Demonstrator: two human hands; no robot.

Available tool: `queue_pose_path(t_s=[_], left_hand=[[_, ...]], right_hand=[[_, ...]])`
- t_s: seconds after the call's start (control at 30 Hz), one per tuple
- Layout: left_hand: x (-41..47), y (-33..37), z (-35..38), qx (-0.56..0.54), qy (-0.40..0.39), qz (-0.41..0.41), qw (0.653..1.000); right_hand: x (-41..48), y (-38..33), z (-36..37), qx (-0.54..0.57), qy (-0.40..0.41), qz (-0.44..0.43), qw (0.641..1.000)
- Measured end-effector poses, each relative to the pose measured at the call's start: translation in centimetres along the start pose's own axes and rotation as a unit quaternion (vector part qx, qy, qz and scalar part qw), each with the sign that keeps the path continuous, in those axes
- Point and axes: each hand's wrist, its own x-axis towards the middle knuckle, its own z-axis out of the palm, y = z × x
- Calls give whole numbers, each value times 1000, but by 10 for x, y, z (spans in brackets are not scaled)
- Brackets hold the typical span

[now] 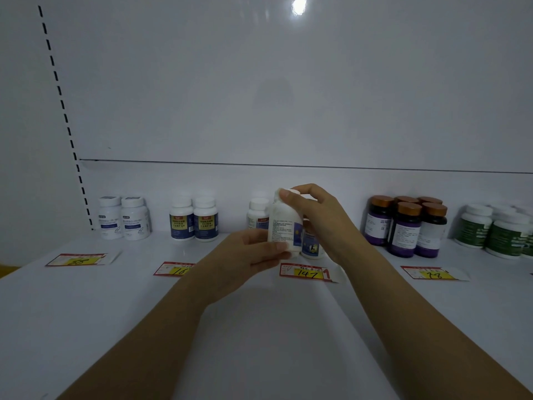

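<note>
Bottle (284,223), white plastic and probably light, rigid and a little slick, is held above the shelf (86,284) at its middle. Left hand (251,252) pinches its base from seven o'clock; right hand (317,215) grips the cap from two o'clock. Base and cap look the surest holds.

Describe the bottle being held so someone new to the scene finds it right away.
On the white shelf, look behind the price tag reading 147. The white bottle there is held in two hands: left hand at its base, right hand on its cap. It alone is in hand, fine print facing the camera; its neighbours stand on the shelf.
</note>
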Motion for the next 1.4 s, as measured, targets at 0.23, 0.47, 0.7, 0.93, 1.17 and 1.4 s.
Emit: queue_pose_path(t_s=[0.23,0.47,0.7,0.93,1.17,1.4], left_hand=[[0,0,-1,0,2,-10,1000],[1,-1,-2,23,20,-9,1000],[1,-1,-4,93,62,-3,994],[-13,6,-1,189,83,13,978],[-20,33,0,601,135,-22,787],[-27,42,8,744,138,-61,651]], right_hand=[[0,1,0,-22,5,0,1000],[-1,0,-1,-42,-4,-9,999],[2,2,-4,-118,-49,-23,992],[8,-16,-1,-211,-69,-55,973],[17,-75,7,-443,-99,-103,885],[4,-97,8,-519,-121,-63,844]])
